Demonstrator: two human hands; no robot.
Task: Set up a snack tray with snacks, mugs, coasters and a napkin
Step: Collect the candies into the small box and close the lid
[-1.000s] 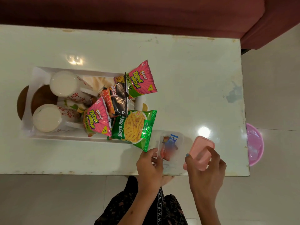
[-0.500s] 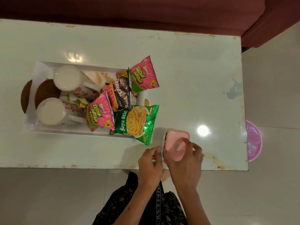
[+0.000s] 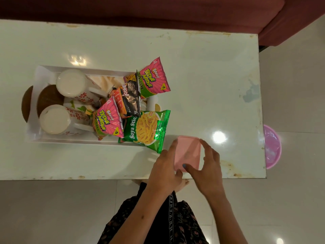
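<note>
A white tray [image 3: 79,140] on the table holds two floral mugs [image 3: 70,83] [image 3: 56,119], brown coasters [image 3: 47,97], a pale napkin [image 3: 105,81] and several snack packets, among them a green soya sticks bag [image 3: 147,127] and two pink packets [image 3: 154,78] [image 3: 107,120]. Near the table's front edge sits a small box with a pink lid [image 3: 187,152] on top. My left hand [image 3: 165,169] grips the box's left side. My right hand [image 3: 209,169] presses on the lid, thumb across its near edge, fingers along its right side. The box's contents are hidden.
The pale glass-topped table [image 3: 202,76] has worn edges. A dark red sofa [image 3: 158,9] runs along its far side. A pink plastic bowl [image 3: 271,147] lies on the floor past the right edge. My patterned clothing [image 3: 158,222] is below the front edge.
The pink lid went from my right hand beside the open box onto the box. It now covers the contents fully, with both hands around it.
</note>
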